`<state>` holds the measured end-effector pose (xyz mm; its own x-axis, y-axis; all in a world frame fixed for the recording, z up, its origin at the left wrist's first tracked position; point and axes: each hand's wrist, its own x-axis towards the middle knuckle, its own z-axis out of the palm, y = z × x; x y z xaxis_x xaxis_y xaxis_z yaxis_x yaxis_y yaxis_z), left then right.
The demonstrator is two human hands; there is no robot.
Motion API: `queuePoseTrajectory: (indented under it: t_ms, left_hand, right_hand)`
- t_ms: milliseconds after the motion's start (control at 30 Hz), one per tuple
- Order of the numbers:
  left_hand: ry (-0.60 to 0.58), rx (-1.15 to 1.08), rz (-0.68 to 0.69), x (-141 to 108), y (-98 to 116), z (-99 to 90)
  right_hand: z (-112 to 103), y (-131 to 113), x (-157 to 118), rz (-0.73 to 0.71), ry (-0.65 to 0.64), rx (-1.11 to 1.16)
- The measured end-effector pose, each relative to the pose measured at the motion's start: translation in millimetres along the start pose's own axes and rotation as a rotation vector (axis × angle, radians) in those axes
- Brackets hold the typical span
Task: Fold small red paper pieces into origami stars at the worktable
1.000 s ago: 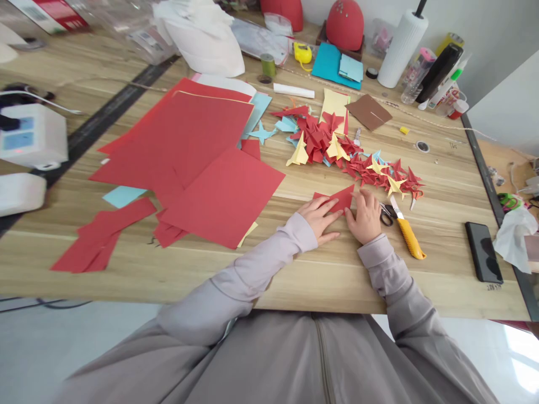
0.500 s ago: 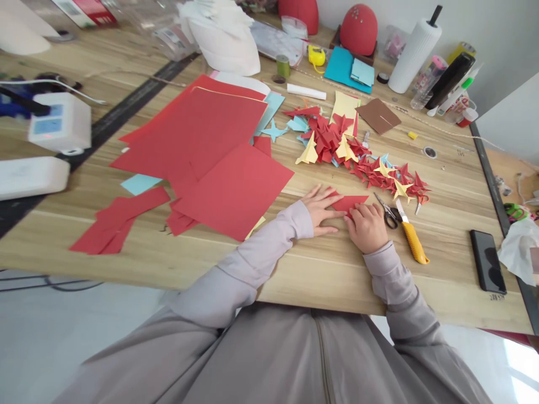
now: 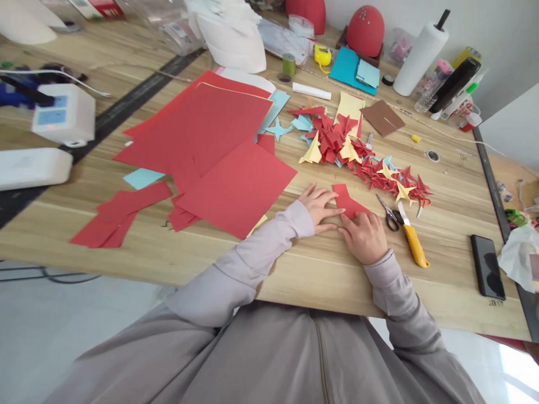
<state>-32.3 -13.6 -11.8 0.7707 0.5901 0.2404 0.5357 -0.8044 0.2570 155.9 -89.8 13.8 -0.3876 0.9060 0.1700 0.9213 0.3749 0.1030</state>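
A small folded piece of red paper [image 3: 347,202] lies on the wooden table between my hands. My left hand [image 3: 314,210] rests flat with its fingers spread, the fingertips touching the paper's left edge. From the lower right, my right hand [image 3: 364,238] has its fingers curled and pressed onto the paper, hiding its lower right part. Just right of that hand are black-handled scissors [image 3: 392,220] and a yellow utility knife [image 3: 415,244] with its blade out. Beyond the paper spreads a pile of folded paper stars [image 3: 332,137], mostly red, with some yellow and blue.
Large red sheets [image 3: 236,191] overlap to the left, with red paper strips [image 3: 122,216] nearer the front edge. A black phone [image 3: 487,266] lies at the right. Along the back stand a yellow tape measure [image 3: 322,56] and a white ribbed bottle [image 3: 419,59].
The red paper shows a different outline, now angled with a flap up at its left. My right hand has shifted slightly down and left. The camera view has moved a little.
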Motion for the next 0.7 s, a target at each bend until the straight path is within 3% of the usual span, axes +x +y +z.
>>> queuePoseTrajectory:
  t_ms: [333, 700]
  left_hand:
    - [-0.024, -0.01, -0.02, -0.4, 2.0, -2.2]
    - [-0.033, 0.005, -0.04, -1.6, 3.8, -1.8]
  right_hand:
    - [-6.2, -9.9, -0.1, 0.032, -0.12, -0.033]
    - [-8.0, -13.3, 0.5, 0.07, -0.148, -0.02]
